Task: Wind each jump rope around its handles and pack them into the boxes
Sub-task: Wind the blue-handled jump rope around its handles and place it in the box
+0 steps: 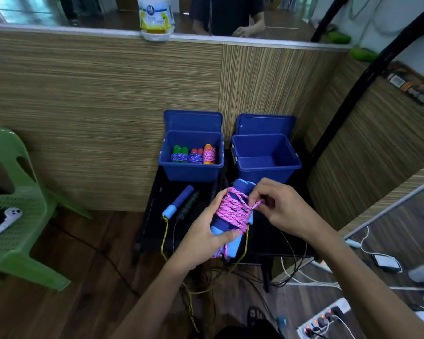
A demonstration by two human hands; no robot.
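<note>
My left hand (207,232) grips a pair of blue foam handles (240,192) wound with pink rope (231,211), held above the black table (154,231). My right hand (277,206) pinches a loop of that pink rope beside the handles. A loose pink end hangs below my left hand. The left blue box (168,167) holds three wound ropes: green, red and orange handles (194,155). The right blue box (269,171) has nothing in it. On the table lie a blue handle (179,203) with yellow rope and a black handle (189,205).
Box lids (192,121) stand upright behind both boxes against a wood-grain wall. A green plastic chair (12,206) with a white controller stands at the left. Cables and a power strip (323,319) cover the floor at the lower right.
</note>
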